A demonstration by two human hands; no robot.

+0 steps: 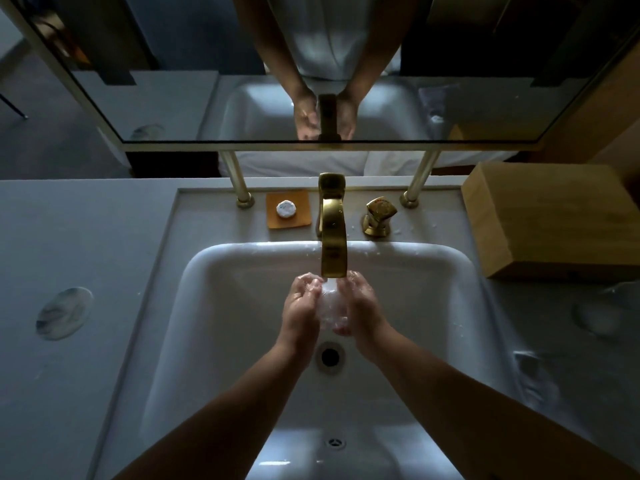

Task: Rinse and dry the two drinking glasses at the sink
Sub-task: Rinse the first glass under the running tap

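Both hands, the left hand (300, 308) and the right hand (360, 306), are grasping one glass (331, 304) with their fingers under the running tap (333, 237) (rinsing step), so next it is probably needing drying.

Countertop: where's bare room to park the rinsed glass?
Left grey countertop, around the round marbled coaster, is bare. Right side is crowded: wooden box, second clear glass. Back ledge holds the orange soap dish and brass faucet.
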